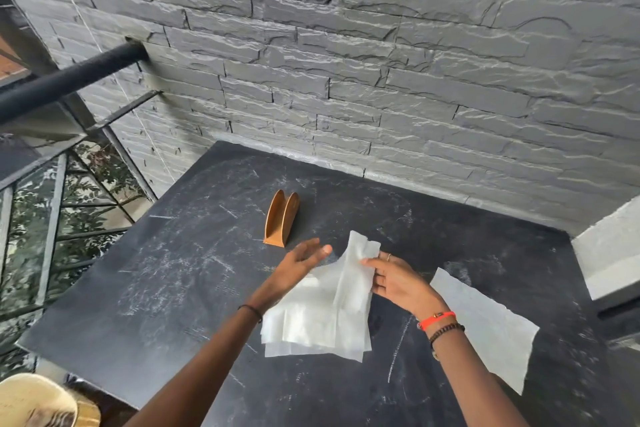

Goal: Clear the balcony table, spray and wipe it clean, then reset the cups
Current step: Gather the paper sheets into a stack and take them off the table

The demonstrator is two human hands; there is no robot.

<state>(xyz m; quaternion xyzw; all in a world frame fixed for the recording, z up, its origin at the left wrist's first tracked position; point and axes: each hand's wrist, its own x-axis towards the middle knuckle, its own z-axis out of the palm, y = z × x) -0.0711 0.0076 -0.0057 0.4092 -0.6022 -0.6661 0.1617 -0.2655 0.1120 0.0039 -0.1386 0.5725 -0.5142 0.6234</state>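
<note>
A black scratched table (166, 281) stands against a grey stone wall. My right hand (398, 279) pinches a bundle of thin white paper napkins (322, 319) above the table's middle, with the sheets hanging down from it. My left hand (301, 263) hovers just left of the napkins with its fingers straight, partly behind the sheets. A single white napkin (485, 319) lies flat on the table to the right. An empty wooden napkin holder (281, 218) stands upright beyond my hands. No cups are in view.
A black railing bar (69, 80) and metal balcony frame (52, 218) run along the left, with foliage below. A pale ledge (609, 253) juts in at the right. A wooden seat (38, 402) shows at the bottom left corner.
</note>
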